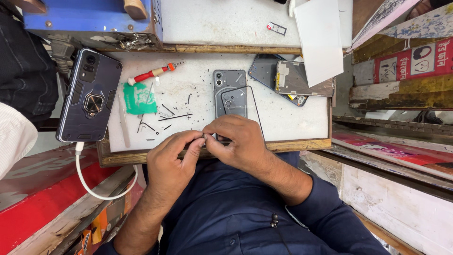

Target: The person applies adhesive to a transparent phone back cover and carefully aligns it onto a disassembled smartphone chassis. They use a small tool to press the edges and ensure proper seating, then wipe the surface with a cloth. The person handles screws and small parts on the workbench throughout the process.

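At board's near edge, left hand (172, 158) and right hand (236, 141) pinch phone (230, 100) (grey, back up).

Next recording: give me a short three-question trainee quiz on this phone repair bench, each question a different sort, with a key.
1. True or false: the red-handled screwdriver is in the left hand.
2. Multiple choice: the white cable plugs into which item?
A. the grey phone lying back-up mid-board
B. the phone in the dark ring-holder case
C. the opened phone frame
3. Fill in: the green card lies just below the ______.

Key
1. False; it lies on the white work board, away from both hands. The left hand and right hand meet fingertip to fingertip at the grey phone's near end.
2. B
3. screwdriver
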### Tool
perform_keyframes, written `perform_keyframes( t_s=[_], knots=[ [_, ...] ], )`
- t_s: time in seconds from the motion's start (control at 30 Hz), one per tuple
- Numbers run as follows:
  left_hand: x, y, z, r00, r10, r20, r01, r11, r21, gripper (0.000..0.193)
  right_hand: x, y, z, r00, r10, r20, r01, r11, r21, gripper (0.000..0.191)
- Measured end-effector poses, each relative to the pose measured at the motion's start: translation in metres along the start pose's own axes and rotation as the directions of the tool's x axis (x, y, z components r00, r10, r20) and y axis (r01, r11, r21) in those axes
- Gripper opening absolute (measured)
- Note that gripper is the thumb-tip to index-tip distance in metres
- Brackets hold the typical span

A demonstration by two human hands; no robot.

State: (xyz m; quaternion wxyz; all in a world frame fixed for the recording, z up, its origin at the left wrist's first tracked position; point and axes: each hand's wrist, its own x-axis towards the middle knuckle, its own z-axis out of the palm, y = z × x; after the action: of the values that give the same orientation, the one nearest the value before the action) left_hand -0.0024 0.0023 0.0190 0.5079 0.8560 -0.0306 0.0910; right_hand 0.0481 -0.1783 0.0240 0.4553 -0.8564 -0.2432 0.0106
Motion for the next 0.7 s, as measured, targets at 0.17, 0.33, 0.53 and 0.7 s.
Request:
perform_keyframes(
  t_s=[0.17, 0.33, 0.53, 0.7],
  knots=[
    [-0.0011, -0.0011, -0.0007, 0.999, -0.044, 0.023, 0.046, 0.997, -0.054, 0.016, 0.0006, 0.0015, 0.0, 0.999, -0.019, -0.03, 0.019, 1.0, -0.002, 0.011],
    [-0.0018, -0.003, 0.003, 0.995, -0.098, 0.021, 0.1, 0.991, -0.094, 0.013, 0.0005, 0.0008, 0.0024, 0.993, -0.083, -0.084, 0.08, 0.996, -0.04, 0.013],
    [-0.003, -0.0055, 0.0074, 0.98, -0.198, 0.001, 0.197, 0.976, -0.093, 0.009, -0.0019, -0.0022, 0.0037, 0.991, -0.082, -0.104, 0.075, 0.995, -0.072, 0.012],
    [-0.0023, -0.0078, 0.0061, 0.957, -0.287, 0.044, 0.29, 0.941, -0.172, 0.009, -0.0028, -0.0036, -0.0042, 0.998, -0.029, -0.053, 0.032, 0.999, 0.044, 0.01]
  ],
)
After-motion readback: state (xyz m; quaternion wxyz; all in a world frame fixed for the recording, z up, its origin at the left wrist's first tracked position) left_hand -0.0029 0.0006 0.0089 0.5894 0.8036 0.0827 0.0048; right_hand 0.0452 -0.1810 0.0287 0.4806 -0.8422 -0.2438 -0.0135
